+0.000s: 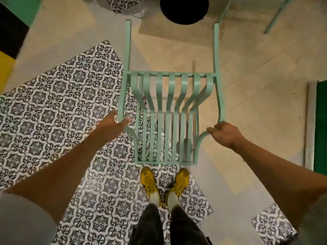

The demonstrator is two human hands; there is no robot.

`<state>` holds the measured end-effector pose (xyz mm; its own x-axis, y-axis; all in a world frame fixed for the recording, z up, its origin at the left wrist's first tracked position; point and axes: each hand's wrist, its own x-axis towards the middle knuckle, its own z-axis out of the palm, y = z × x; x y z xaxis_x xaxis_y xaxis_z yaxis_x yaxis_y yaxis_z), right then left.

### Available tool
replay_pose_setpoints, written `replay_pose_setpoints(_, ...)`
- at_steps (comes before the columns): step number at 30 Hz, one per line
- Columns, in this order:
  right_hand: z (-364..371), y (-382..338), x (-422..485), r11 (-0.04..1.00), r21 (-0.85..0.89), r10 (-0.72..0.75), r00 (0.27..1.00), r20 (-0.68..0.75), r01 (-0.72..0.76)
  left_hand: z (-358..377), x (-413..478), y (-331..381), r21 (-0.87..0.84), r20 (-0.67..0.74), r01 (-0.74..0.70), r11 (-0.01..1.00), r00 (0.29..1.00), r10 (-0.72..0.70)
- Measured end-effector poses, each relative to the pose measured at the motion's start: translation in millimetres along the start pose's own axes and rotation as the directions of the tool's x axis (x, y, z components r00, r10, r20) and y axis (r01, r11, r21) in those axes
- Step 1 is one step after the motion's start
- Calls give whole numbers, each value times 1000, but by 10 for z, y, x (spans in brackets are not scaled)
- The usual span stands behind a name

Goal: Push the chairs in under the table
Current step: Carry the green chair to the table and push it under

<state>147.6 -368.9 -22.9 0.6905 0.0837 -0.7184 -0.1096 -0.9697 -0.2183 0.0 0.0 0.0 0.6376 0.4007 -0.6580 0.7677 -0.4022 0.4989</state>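
A mint-green metal slatted chair stands in front of me, seen from above, its back toward my feet and its armrests running away from me. My left hand grips the left side of the chair's back frame. On the right side of that frame, my right hand is closed around the curved rail. A round black table base sits on the floor beyond the chair's front. The tabletop itself is out of view.
Legs of another mint-green chair show at the top right. Patterned black-and-white tiles cover the floor at left, plain beige floor at right. A dark green panel stands at the right edge. My yellow shoes are just behind the chair.
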Motion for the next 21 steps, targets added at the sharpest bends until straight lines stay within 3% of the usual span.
replay_pose_setpoints(2, 113, 75, 318, 993, 85, 83, 993, -78, -77, 149, 296, -181, -59, -99, 56, 997, 993, -61)
replay_pose_setpoints(5, 280, 157, 697, 963, 215, 199, 966, -163, -162, 402, 730, -522, -175, -111, 164, 971, 977, -185)
replay_pose_setpoints(10, 554, 120, 1223, 878, 441, 354, 874, -332, -187, 682, 1268, -861, -296, -153, 122, 947, 973, -173)
replay_pose_setpoints(14, 825, 171, 1497, 781, 597, 455, 822, -341, -185, 868, 1607, -990, -522, -148, 144, 841, 956, -255)
replay_pose_setpoints(17, 946, 316, 1660, 678, 721, 523, 785, -333, -145, 965, 1781, -1023, -599, -160, 140, 788, 944, -289)
replay_pose_setpoints(19, 956, 442, 1758, 582, 808, 534, 794, -290, -96, 993, 1864, -1044, -615, -167, 129, 778, 943, -289)
replay_pose_setpoints(21, 912, 506, 1816, 564, 819, 521, 815, -253, -107, 955, 1912, -1065, -611, -165, 156, 776, 934, -317)
